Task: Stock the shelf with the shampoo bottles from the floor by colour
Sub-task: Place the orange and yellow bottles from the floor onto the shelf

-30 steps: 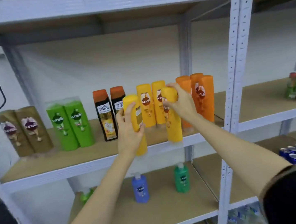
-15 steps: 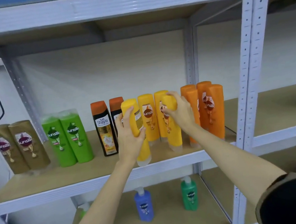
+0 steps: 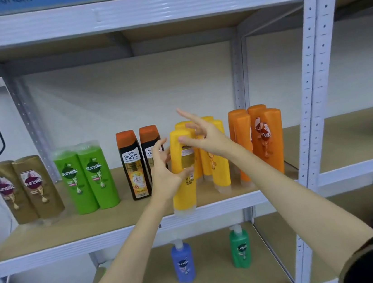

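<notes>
Shelf: grey metal rack with a brown board at chest height, and another board lower down.
Front yellow bottle: shampoo bottle stands cap-down at the front edge of the board, its back label facing out.
Left hand: left hand wraps round the left side of that yellow bottle, thumb low on the front and fingers behind; it holds the bottle.
Right hand: right hand is spread wide with fingers apart, one fingertip touching the top of the same bottle; it grips nothing.
Other yellow bottles: more yellow ones stand just behind and to the right, close together.
Orange bottles: a bunch of orange bottles stands right of the yellow ones.
Dark bottles: two dark bottles with orange caps stand left of the hands.
Green bottles: two green ones stand further left.
Gold bottles: two gold ones stand at the far left.
Lower board: a blue pump bottle and a green pump bottle stand apart.
</notes>
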{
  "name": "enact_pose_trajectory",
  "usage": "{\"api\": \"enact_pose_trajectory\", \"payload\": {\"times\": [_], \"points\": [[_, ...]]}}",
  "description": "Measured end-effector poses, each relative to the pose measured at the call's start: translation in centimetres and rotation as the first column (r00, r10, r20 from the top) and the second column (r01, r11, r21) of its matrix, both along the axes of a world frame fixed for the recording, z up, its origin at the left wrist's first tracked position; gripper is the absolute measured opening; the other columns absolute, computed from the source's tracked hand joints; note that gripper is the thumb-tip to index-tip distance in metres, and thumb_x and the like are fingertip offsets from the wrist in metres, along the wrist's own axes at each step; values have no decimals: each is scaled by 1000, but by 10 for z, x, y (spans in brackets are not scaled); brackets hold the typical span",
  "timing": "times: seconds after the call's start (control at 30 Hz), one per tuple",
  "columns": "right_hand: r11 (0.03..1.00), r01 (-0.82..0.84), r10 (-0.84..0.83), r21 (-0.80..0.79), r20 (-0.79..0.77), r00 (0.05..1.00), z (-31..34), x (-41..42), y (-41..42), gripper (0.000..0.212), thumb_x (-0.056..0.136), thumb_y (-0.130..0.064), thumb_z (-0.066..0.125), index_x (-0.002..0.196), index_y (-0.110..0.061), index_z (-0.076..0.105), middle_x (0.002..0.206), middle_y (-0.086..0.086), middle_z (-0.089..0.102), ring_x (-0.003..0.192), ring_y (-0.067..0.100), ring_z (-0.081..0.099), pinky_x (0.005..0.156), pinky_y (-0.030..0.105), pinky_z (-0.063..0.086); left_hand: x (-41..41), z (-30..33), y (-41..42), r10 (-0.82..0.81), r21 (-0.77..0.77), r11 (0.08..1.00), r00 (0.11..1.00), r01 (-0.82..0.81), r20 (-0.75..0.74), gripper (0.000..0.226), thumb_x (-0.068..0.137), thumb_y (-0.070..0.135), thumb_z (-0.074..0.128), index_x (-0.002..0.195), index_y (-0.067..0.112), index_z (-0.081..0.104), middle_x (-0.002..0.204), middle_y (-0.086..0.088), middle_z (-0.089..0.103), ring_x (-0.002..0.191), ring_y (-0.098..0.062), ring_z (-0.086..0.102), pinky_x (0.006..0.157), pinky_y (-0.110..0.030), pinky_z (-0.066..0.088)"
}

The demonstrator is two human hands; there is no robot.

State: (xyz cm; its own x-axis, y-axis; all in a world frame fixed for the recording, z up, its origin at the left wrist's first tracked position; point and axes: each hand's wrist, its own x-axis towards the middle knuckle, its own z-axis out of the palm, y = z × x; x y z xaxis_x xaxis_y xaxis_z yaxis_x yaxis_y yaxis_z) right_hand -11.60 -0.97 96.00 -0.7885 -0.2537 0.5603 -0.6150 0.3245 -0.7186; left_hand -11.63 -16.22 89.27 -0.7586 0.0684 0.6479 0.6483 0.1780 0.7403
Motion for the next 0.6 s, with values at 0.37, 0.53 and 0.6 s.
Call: {"api": "enact_pose_trajectory", "payload": {"times": [0.37,0.53,0.6], "points": [[932,361,-359,28,-52,932,6,-13,-10,40,71,-31,79,108,-22,67,109,-6,63,108,15,54,83,26,50,-19,-28,-43,170,-481,874,971,-71,165,61,80,39,66,132,18,42,137,-1,47,125,-19,45,101,-36,40],[744,637,-619,204,-151,771,-1,-31,-27,45,71,-41,77,110,-24,62,117,10,56,105,25,55,83,35,47,-29,-63,-56,338,-822,562,932,-89,130,48,90,48,46,134,28,42,143,4,40,131,-20,35,105,-46,26],[695,682,-666,228,-153,730,-5,-36,-31,45,73,-41,75,112,-22,60,118,11,53,102,28,57,82,35,48,-30,-70,-55,342,-862,503,930,-60,135,47,91,50,42,134,30,41,145,5,36,134,-21,30,106,-46,23]]}}
